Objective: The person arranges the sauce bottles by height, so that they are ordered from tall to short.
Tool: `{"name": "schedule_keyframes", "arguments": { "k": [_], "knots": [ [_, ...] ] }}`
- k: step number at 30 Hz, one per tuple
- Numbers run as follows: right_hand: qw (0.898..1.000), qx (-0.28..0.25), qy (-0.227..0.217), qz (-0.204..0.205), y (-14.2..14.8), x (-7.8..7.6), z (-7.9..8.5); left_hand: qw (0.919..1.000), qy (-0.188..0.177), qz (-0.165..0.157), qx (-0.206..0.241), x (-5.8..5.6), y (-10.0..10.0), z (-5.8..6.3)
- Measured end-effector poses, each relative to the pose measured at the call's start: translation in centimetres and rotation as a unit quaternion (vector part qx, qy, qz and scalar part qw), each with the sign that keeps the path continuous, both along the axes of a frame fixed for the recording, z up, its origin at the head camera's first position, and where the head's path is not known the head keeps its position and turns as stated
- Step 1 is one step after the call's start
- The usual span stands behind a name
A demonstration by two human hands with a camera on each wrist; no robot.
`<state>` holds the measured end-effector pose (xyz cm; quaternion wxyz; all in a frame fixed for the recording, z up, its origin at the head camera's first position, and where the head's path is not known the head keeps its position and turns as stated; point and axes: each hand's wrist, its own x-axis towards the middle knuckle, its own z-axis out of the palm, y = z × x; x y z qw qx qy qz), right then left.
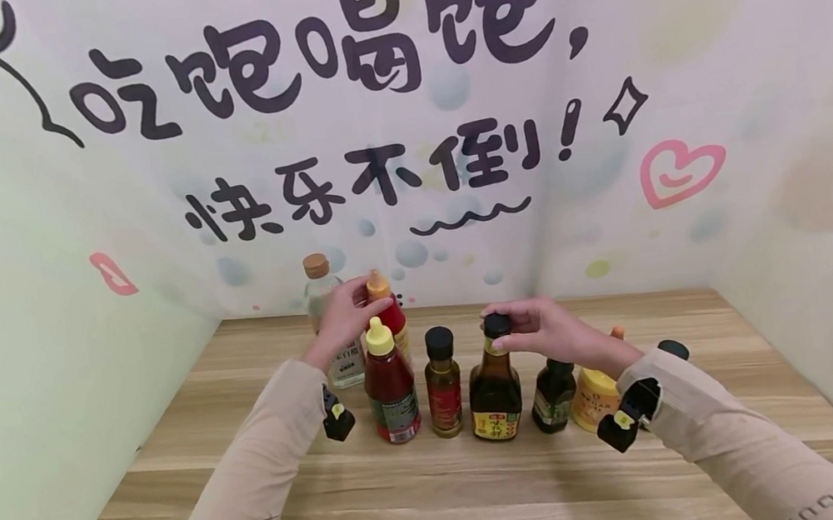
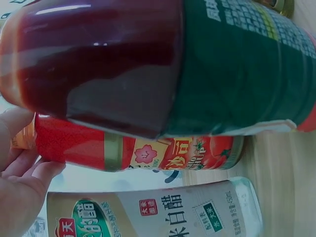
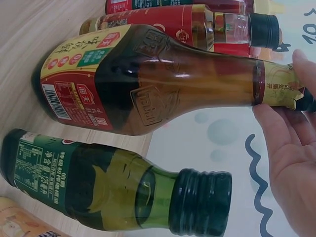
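Woodgrain table (image 1: 425,502) | left grip (image 1: 349,308): pinching red, orange-capped bottle (image 2: 143,153) | right grip (image 1: 536,330): holding brown, black-capped bottle (image 1: 494,382)

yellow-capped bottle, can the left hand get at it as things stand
Probably not right away: the left hand holds the orange-capped bottle. Once freed, likely yes: the yellow-capped bottle stands just in front, nothing over it.
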<state>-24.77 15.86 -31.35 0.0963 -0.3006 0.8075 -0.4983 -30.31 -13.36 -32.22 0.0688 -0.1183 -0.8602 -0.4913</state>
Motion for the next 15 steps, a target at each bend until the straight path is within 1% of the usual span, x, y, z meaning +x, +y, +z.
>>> {"name": "schedule_keyframes", "arguments": {
  "k": [3, 6, 12, 15],
  "knots": [
    [1.0, -0.002, 0.001, 0.002, 0.06, 0.0, 0.03, 0.9999, 0.007, -0.009, 0.006, -0.15, 0.34, -0.06],
    [1.0, -0.003, -0.001, 0.002, 0.11, 0.0, 0.03, 0.9999, 0.006, -0.011, 0.008, -0.26, 0.6, -0.19],
    [1.0, -0.002, -0.002, 0.0, 0.13, 0.06, 0.04, 0.9998, 0.007, -0.01, 0.013, -0.29, 0.76, -0.5],
    [1.0, -0.002, -0.005, -0.002, 0.14, 0.11, 0.04, 0.9998, 0.004, -0.005, 0.019, -0.29, 0.75, -0.59]
  ]
}}
